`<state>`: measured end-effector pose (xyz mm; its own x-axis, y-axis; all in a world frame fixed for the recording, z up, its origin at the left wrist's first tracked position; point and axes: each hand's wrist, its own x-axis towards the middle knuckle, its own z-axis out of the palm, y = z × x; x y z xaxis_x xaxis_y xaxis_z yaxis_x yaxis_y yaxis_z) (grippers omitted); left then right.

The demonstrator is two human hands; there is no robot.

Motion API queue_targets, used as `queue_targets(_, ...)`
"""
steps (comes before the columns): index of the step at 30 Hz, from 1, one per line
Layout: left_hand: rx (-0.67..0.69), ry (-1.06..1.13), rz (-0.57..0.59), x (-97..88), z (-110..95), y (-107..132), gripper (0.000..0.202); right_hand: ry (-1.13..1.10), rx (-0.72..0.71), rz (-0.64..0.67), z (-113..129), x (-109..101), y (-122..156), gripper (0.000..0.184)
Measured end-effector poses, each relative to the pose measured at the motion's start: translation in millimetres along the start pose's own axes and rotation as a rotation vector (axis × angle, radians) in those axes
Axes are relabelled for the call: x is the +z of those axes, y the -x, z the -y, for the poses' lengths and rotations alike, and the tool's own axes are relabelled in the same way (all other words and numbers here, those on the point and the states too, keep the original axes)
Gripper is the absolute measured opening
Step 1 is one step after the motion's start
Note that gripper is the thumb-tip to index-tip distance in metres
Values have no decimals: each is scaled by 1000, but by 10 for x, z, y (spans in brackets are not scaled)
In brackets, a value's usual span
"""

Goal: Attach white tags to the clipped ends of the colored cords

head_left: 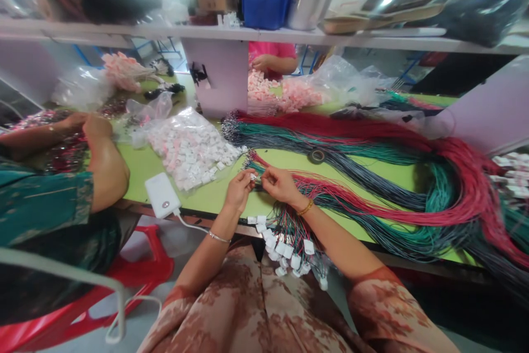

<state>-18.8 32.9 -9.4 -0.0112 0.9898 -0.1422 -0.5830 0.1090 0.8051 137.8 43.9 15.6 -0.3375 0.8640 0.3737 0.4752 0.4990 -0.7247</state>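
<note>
My left hand pinches a small white plastic connector over the front of the green table. Close beside it, the fingers of my right hand are pressed together on a thin wire at the connector; the wire's colour is hard to make out. Under and behind my hands lies a bundle of red, green and black wires with metal-tipped ends. Wires fitted with white connectors hang over the table edge below my right wrist. A clear bag of white connectors lies to the left.
A white power bank with a cable sits at the table edge. A roll of black tape rests among long wire bundles. A co-worker's arms are at the left, above a red stool. A shelf spans the back.
</note>
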Motion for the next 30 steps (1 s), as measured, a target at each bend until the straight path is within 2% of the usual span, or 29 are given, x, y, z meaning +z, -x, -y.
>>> queue_targets(6,-7,-17,-15,42,17,24,27,32,-20,7,-3,55,2,10)
queue_targets(13,24,-119,-24,44,13,35,28,-128,150,55,-53,100,-25,25)
queue_targets(16,33,-151,-44,49,-28,11,28,-166,123,102,-49,69,-41,26)
queue_targets(21,36,-210,-29,103,-67,-12,21,-69,94,45,-30,91,8,28)
queue_targets(23,22,-222,-26,107,-68,-33,19,-63,77,62,-50,86,6,29)
queue_targets(27,-26,-207,-34,83,-78,-128,19,-72,97,87,-200,-17,-190,31)
queue_targets(30,-54,-173,-30,82,-91,-198,23,107,179,34,-383,-68,-446,22)
